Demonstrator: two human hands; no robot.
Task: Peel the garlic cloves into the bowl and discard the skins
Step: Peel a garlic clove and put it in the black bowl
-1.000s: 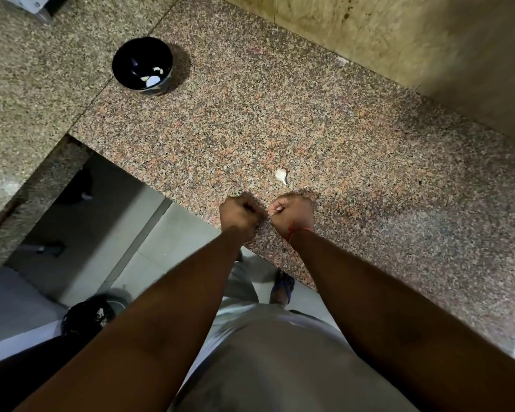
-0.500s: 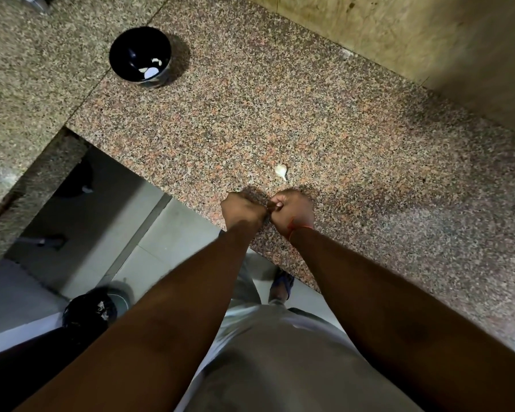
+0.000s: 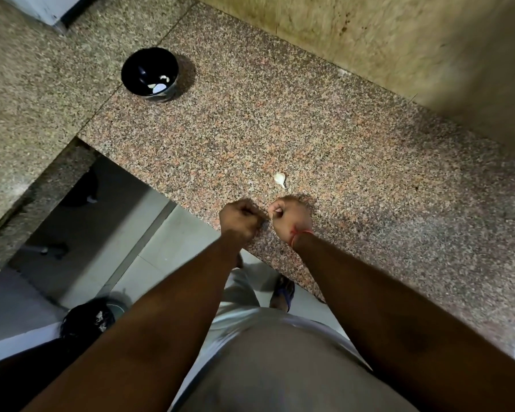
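Observation:
My right hand, with a red thread at its wrist, grips a white garlic clove that peeks out at the thumb. My left hand is curled tight just to its left, fingertips pinched beside the clove on what looks like a scrap of skin, mostly hidden. Both hands hover over the counter's front edge. One unpeeled clove lies on the counter just beyond my right hand. The black bowl stands far off at the upper left with a few peeled cloves inside.
The speckled granite counter runs right to a tiled wall. A second counter joins it at the left. On the floor below left stands a dark bin with pale scraps in it.
My hands were pressed together on the clove half a second ago; now the left hand has drawn slightly away to the left. The camera view shifted a little.

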